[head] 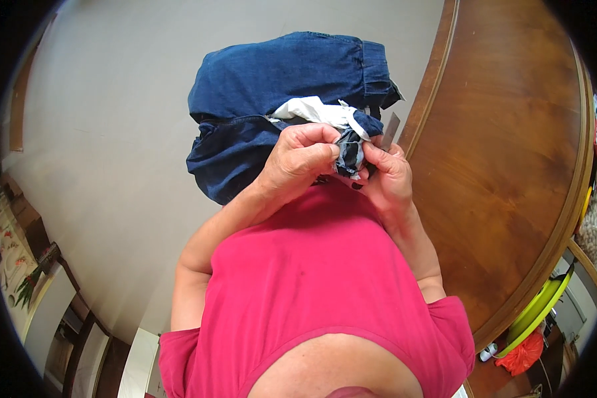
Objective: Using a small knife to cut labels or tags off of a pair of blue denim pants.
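Observation:
A dark blue denim garment [283, 69] with a stitched band at its right end lies before me. Whether it is worn or loose I cannot tell. On the near side of the denim is some white cloth [308, 109]. My left hand [298, 156] pinches a frayed, bunched piece of dark cloth [349, 154] between thumb and forefinger. From the other side, my right hand [390, 169] grips the same piece. A flat grey metal blade [391, 132] sticks up between the right fingers; its lower end is hidden.
A pale floor [109, 124] spreads to the left. Along the right runs a brown wooden panel [502, 164] with a raised edge. A yellow-green basin-like object [540, 311], a red plastic bag [525, 353] and a white spool [487, 352] sit at lower right.

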A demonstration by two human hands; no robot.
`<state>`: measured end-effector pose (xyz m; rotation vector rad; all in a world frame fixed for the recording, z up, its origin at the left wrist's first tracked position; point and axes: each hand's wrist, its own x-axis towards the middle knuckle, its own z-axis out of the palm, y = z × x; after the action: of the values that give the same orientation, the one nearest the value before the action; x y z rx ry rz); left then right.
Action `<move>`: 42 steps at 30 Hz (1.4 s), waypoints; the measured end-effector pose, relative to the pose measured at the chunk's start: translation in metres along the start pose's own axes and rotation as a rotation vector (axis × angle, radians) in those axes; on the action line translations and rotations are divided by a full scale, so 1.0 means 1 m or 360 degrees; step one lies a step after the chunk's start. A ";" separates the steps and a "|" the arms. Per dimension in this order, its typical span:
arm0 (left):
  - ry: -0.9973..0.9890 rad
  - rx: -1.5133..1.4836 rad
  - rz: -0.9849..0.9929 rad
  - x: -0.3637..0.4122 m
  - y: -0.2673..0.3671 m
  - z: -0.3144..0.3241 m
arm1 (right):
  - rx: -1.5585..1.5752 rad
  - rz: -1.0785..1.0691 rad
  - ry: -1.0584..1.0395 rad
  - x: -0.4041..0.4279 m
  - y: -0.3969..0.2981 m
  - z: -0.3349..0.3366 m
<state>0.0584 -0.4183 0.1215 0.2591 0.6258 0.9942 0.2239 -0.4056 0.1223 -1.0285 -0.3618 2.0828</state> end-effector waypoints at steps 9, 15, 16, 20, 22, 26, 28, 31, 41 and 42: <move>0.0108 0.0753 0.0152 0.000 -0.009 -0.009 | -0.1546 -0.1065 0.0460 -0.006 -0.005 0.015; 0.0010 0.1325 0.0416 0.005 -0.007 -0.010 | -0.2408 -0.1493 0.0036 0.006 -0.030 0.010; 0.0004 0.1326 0.0417 0.005 -0.006 -0.008 | -0.2510 -0.1493 -0.0037 0.007 -0.032 0.007; 0.0016 0.1209 0.0473 0.006 -0.009 -0.008 | -0.2712 -0.1279 -0.0131 0.005 -0.033 0.007; 0.0015 0.1406 0.0589 0.006 -0.014 -0.009 | -0.2820 -0.1162 -0.0166 0.004 -0.032 0.006; -0.0045 0.1573 0.0672 0.003 -0.016 -0.017 | -0.2577 -0.1077 -0.0301 0.010 -0.031 -0.008; 0.0004 0.1503 0.0499 0.001 -0.014 -0.019 | -0.1511 -0.0414 0.0069 0.011 -0.021 -0.018; 0.0105 0.1349 0.0253 -0.002 -0.018 -0.025 | -0.0606 -0.0290 0.0008 0.008 -0.004 -0.026; 0.0053 0.1048 0.0212 -0.002 -0.029 -0.021 | -0.0242 0.0015 0.0007 0.003 0.005 -0.028; 0.0069 0.1218 0.0228 -0.001 -0.028 -0.020 | -0.0501 -0.0098 0.0043 0.003 0.001 -0.027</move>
<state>0.0652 -0.4356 0.0932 0.9680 1.0235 0.8603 0.2427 -0.4066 0.1034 -1.2097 -0.7157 1.9942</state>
